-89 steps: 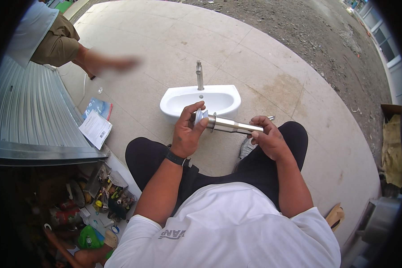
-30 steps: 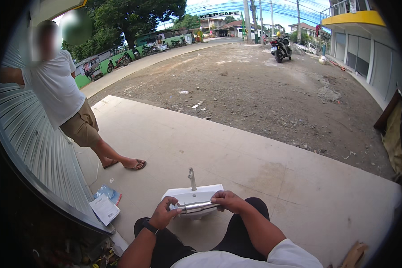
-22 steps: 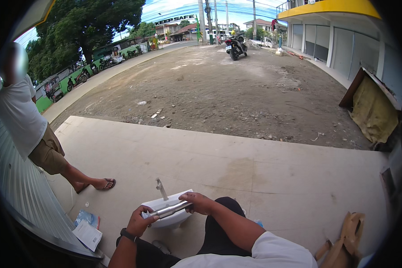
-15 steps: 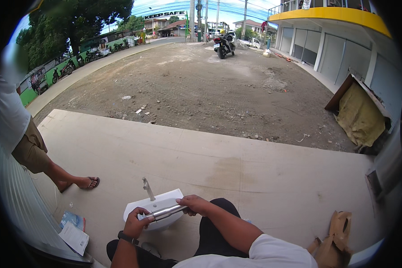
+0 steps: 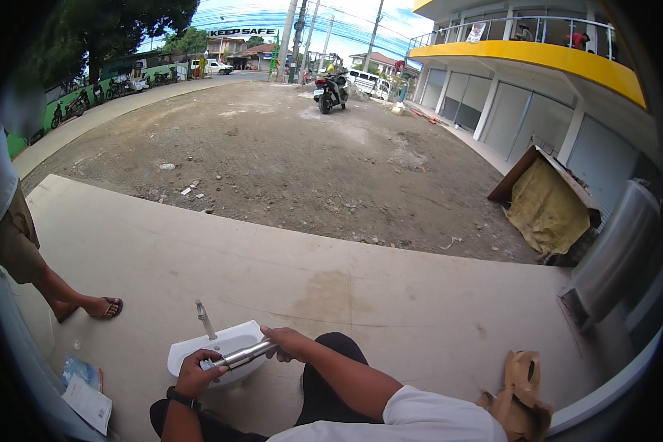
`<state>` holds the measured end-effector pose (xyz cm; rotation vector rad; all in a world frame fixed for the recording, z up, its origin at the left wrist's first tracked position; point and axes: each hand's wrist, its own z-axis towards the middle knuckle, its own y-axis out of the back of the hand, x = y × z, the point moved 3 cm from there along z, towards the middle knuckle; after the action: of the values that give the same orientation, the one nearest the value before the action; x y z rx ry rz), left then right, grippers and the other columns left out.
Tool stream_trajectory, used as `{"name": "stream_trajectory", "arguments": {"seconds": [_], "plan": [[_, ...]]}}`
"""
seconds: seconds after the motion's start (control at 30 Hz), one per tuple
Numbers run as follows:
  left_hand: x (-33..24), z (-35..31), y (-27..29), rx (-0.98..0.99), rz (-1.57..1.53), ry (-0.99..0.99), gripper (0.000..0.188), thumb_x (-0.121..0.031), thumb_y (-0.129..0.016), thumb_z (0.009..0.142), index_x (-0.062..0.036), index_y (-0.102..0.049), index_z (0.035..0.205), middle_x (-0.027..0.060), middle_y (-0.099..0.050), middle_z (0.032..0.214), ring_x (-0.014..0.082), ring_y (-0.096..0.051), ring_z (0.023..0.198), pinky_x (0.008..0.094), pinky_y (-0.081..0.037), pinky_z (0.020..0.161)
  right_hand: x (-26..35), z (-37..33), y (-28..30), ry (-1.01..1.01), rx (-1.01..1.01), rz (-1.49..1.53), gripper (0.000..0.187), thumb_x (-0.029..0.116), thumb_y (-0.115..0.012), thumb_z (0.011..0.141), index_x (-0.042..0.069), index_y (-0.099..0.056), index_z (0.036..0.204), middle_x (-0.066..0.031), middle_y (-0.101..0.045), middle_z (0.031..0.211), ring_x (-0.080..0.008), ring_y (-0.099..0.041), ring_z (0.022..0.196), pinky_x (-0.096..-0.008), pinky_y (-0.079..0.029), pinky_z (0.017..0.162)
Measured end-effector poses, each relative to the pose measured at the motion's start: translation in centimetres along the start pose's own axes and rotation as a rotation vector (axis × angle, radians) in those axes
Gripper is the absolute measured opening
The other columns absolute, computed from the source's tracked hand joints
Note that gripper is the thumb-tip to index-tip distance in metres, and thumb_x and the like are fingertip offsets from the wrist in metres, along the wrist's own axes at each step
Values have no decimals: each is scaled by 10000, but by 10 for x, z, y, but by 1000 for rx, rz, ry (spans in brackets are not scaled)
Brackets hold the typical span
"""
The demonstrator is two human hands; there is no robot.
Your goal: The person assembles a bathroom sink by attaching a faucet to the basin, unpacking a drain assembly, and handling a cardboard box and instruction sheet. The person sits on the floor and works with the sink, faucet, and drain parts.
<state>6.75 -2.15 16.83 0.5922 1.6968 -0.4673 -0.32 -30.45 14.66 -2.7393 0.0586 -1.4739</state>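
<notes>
Held across my lap is a shiny chrome pipe (image 5: 244,356) with a thicker section and a collar near its left end. My left hand (image 5: 197,374) pinches that left end with fingers and thumb. My right hand (image 5: 289,344) is closed round the other end, which it partly hides. Right behind and below the pipe sits a white ceramic washbasin (image 5: 182,354) on the floor, partly covered by my hands. A metal faucet (image 5: 205,320) stands upright at the basin's far rim.
Tan floor tiles (image 5: 427,317) surround me. At left stands a person in sandals (image 5: 104,306), near a paper leaflet (image 5: 88,404) and a blue plastic packet (image 5: 81,370). Torn brown cardboard (image 5: 519,394) lies at right. Beyond the tile edge is gravel with a parked motorcycle (image 5: 331,91).
My view has swung to the right, so the scene sits farther left. Both hands keep hold of the chrome pipe, with only a slight shift of the left fingers.
</notes>
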Motion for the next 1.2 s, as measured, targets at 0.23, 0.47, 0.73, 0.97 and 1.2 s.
{"name": "stream_trajectory", "arguments": {"seconds": [0.23,0.47,0.73,0.97,1.2], "plan": [[6,-7,-2,22,5,43,415,-141,-848,817,8,-689,1171,105,-693,1043,189,-688,875,319,-612,700,-3,-11,5,325,82,23,340,265,-797,916,66,-653,1150,-27,-663,853,-100,-591,717,-264,-480,636],[30,-6,19,98,118,180,506,-273,-857,848,-19,-664,1240,87,-677,1134,171,-657,1016,313,-551,830,5,8,-6,354,125,118,260,155,-802,875,48,-655,1061,-39,-650,892,-134,-628,776,-296,-524,730],[47,14,9,145,425,45,531,-299,-849,756,-3,-639,1142,120,-665,1094,224,-610,1024,339,-480,894,10,42,-15,466,78,219,174,153,-707,902,33,-606,977,-65,-627,833,-140,-600,641,-288,-511,579],[39,14,11,61,494,0,549,-326,-855,701,1,-658,1096,169,-701,1034,298,-663,984,388,-517,866,17,34,-3,87,105,-97,375,361,-682,981,-7,-625,936,-83,-639,721,-155,-592,533,-293,-450,448],[38,7,12,79,538,-47,544,-346,-833,737,1,-656,1116,169,-704,1037,284,-662,975,375,-513,856,7,33,-3,397,97,-139,235,129,-771,852,-16,-636,980,-70,-648,726,-149,-619,585,-293,-513,556]]}}
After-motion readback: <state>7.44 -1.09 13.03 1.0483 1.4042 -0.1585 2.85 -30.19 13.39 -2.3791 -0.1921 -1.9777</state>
